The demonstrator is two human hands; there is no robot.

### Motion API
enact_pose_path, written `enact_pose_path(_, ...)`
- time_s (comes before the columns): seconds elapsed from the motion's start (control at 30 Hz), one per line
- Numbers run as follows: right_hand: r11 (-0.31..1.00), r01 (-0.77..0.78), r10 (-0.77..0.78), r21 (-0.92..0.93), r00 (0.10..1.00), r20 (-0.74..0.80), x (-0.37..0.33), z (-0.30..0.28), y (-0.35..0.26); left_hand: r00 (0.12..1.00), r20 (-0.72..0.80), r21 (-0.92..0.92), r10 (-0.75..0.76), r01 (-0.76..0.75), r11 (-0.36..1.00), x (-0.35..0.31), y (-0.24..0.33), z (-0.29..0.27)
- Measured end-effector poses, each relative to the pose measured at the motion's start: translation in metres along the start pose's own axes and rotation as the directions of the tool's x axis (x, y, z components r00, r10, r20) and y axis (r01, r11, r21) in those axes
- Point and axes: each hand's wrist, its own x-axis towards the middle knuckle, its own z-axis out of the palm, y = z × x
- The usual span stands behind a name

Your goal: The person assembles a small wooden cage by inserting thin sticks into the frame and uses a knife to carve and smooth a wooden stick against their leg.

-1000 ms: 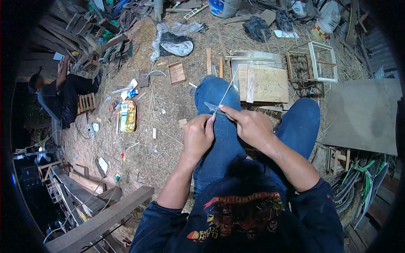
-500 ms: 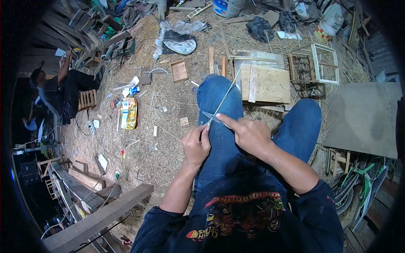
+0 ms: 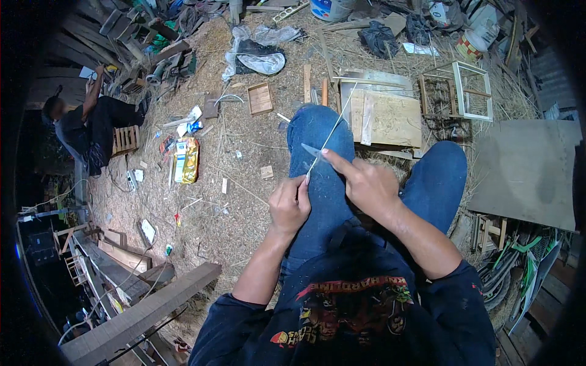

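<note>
A thin, pale strip (image 3: pixel 340 117) slants across my left thigh, its far end beyond the knee. Its near end is pinched between the thumb and fingers of my left hand (image 3: pixel 289 203). My right hand (image 3: pixel 370 188) is closed on a knife, index finger stretched toward the blade (image 3: pixel 310 149); the handle is hidden in the palm. The blade lies crosswise against the strip, a little beyond my left fingertips, its point toward the left. Whether the strip is bamboo or wood I cannot tell.
A yellow packet (image 3: pixel 185 160) and a small wooden tray (image 3: pixel 260 99) lie on the straw-strewn ground. Boards (image 3: pixel 390 119) and a white frame (image 3: pixel 473 91) are beyond my knees. Lower left, a thick beam (image 3: pixel 146 311) juts in. Another person (image 3: pixel 91 128) sits far left.
The knife has moved farther along the strip, away from my left fingertips, with my right hand. My left hand, still pinching the strip, has shifted slightly right.
</note>
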Motion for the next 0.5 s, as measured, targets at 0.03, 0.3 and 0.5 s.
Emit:
enact_pose_path(0.03,1.0,0.0,0.0,0.001,1.0,0.0,-0.002,0.002,-0.004,1.0,0.0,0.002,0.006,-0.006,1.0,-0.001,-0.001,0.0)
enact_pose_path(0.3,0.998,0.051,-0.052,0.029,0.997,0.053,-0.005,0.005,-0.006,0.971,0.238,-0.102,-0.021,0.047,0.994,0.029,0.004,-0.041)
enact_pose_path(0.5,0.997,0.067,-0.065,-0.028,0.995,0.073,-0.004,0.002,-0.013,0.792,0.486,0.187,-0.368,0.317,0.93,0.124,-0.012,-0.064)
